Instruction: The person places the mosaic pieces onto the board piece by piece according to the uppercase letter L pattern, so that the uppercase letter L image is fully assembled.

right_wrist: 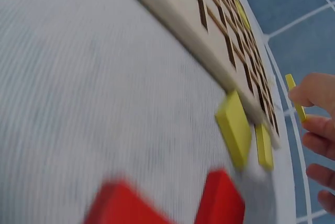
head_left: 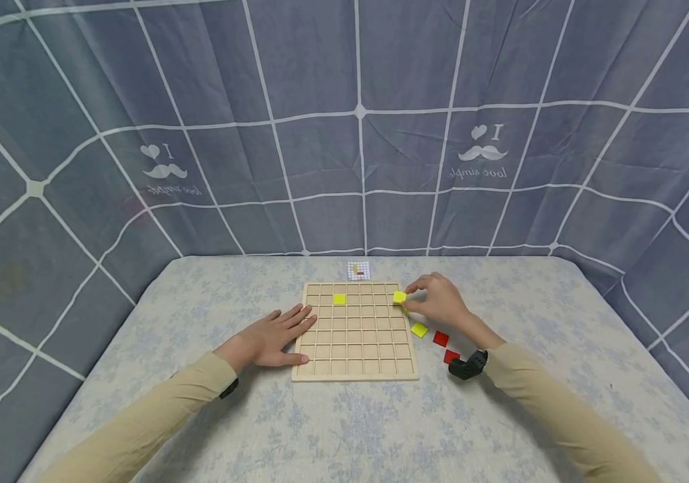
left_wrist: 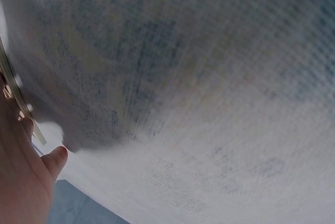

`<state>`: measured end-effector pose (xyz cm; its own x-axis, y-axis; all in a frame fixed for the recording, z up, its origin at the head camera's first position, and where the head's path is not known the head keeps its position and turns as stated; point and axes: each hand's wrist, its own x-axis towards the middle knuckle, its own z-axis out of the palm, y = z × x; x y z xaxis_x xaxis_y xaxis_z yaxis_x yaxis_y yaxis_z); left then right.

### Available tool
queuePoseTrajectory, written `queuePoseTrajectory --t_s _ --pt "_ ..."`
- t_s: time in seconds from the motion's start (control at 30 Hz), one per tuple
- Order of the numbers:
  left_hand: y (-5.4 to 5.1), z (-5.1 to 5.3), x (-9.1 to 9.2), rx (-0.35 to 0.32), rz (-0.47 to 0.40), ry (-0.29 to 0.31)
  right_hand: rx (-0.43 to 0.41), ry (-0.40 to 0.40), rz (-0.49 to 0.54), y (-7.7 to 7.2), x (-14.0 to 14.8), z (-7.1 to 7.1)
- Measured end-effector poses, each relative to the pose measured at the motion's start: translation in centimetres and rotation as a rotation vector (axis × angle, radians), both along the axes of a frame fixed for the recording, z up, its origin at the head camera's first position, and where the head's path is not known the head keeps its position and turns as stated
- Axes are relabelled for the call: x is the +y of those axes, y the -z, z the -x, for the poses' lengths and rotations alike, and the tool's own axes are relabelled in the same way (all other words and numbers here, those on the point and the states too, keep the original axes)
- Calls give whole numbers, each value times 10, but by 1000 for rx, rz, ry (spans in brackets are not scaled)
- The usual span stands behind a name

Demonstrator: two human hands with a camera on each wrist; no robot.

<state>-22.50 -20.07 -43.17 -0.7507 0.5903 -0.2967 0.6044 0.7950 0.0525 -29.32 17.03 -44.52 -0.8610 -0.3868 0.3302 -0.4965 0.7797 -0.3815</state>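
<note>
A wooden grid board (head_left: 356, 332) lies on the table. My left hand (head_left: 272, 337) rests on its left edge with the fingers spread and fairly straight; the left wrist view shows only part of this hand (left_wrist: 26, 171). Between thumb and fingertips, my right hand (head_left: 439, 300) pinches a yellow square tile (head_left: 399, 297) above the board's far right corner. That same held tile (right_wrist: 296, 97) appears edge-on in the right wrist view. Another yellow tile (head_left: 339, 299) sits in a cell of the far row, left of centre.
Right of the board lie a yellow tile (head_left: 419, 330), a second yellow tile (right_wrist: 264, 146) mostly hidden by my right hand in the head view, and two red tiles (head_left: 441, 338). A small patterned grid card (head_left: 359, 271) lies behind the board. A grey curtain (head_left: 320, 154) surrounds the table.
</note>
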Motion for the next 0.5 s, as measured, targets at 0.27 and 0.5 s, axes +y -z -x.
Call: queuePoseTrajectory --t_s 0.27,0.5 --pt "-2 -2 0 -3 -6 -3 -29 -30 26 0 -34 0" --pt "-1 -1 0 -8 4 -9 -28 -78 35 2 -65 -1"
